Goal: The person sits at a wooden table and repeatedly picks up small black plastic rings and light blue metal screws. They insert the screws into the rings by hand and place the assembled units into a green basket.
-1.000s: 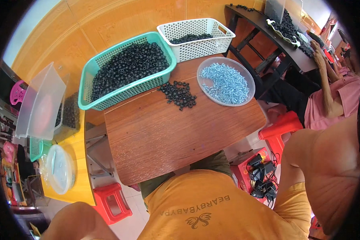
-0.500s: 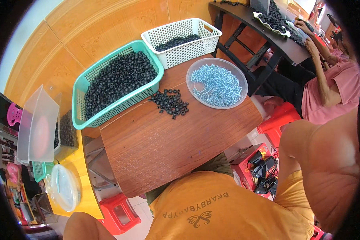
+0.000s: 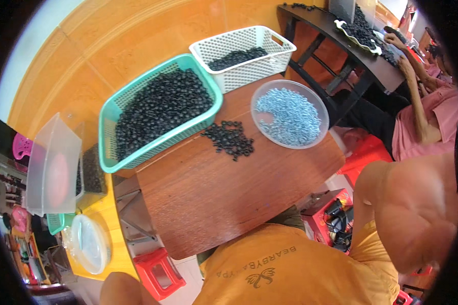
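Neither of my hands shows. A bent part of my left arm (image 3: 121, 291) appears at the lower edge, and my right arm (image 3: 417, 203), bent, fills the right side. In front of me stands a brown wooden table (image 3: 229, 190). A loose pile of black beads (image 3: 231, 138) lies on it, with a round clear bowl of shiny light-blue beads (image 3: 290, 117) to the right. Behind the pile, a green perforated basket (image 3: 160, 146) holds many black beads. A white perforated basket (image 3: 254, 66) beside it has fewer dark beads.
At left, a yellow table (image 3: 118, 249) carries clear plastic containers (image 3: 53, 165) and a round lidded tub (image 3: 90, 244). Red stools (image 3: 160, 272) stand below. On the right are a red box of cables (image 3: 331, 216) and a person in pink (image 3: 427, 119) working at a dark table (image 3: 387, 76).
The whole view has shifted, so the table and baskets appear farther right and slightly lower. My arms have moved a little. Nothing on the table has visibly been moved.
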`<state>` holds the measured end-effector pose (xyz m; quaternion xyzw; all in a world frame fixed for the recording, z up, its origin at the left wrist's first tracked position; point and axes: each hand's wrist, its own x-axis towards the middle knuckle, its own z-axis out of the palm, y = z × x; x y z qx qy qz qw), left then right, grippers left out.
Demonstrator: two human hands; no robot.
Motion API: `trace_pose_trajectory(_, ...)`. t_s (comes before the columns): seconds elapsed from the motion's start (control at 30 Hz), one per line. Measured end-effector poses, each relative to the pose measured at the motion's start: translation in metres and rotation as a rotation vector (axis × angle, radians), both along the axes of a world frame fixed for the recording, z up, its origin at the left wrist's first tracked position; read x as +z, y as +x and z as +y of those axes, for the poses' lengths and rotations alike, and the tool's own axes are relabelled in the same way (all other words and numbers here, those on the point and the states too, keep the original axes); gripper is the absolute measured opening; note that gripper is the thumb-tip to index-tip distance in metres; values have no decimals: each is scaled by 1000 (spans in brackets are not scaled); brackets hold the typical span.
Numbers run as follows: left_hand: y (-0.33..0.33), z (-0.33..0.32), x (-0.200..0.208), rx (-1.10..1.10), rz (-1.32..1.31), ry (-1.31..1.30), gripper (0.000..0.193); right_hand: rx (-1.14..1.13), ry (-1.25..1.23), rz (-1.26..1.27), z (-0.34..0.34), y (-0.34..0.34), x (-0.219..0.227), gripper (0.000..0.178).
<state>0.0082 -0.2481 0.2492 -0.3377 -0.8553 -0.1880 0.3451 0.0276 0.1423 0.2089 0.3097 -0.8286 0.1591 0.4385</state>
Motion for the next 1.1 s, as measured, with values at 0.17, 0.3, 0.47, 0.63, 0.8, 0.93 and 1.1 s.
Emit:
trace_pose_trajectory(0.17,6,27,-64,-130,70,599,36,-230,-78,-123,-15,-16,-35,50)
trace_pose_trajectory(0.3,-33,85,-152,-212,-497,929,28,145,-336,-395,-56,-83,-138,36)
trace_pose_trajectory(0.47,-88,99,-236,33,-683,478,35,58,-215,-487,-75,-138,-195,29)
trace_pose_trajectory(0.63,-122,118,-264,109,-582,295,36,3,-87,-481,-90,-180,-220,27)
trace_pose_trajectory(0.8,-137,132,-279,167,-505,276,39,-21,-30,-490,-97,-197,-235,19)
trace_pose_trajectory(0.93,-148,136,-289,181,-474,263,41,-13,-15,-511,-101,-199,-238,15)
trace_pose_trajectory(1.1,-149,146,-279,190,-610,340,44,44,-57,-564,-99,-200,-238,24)
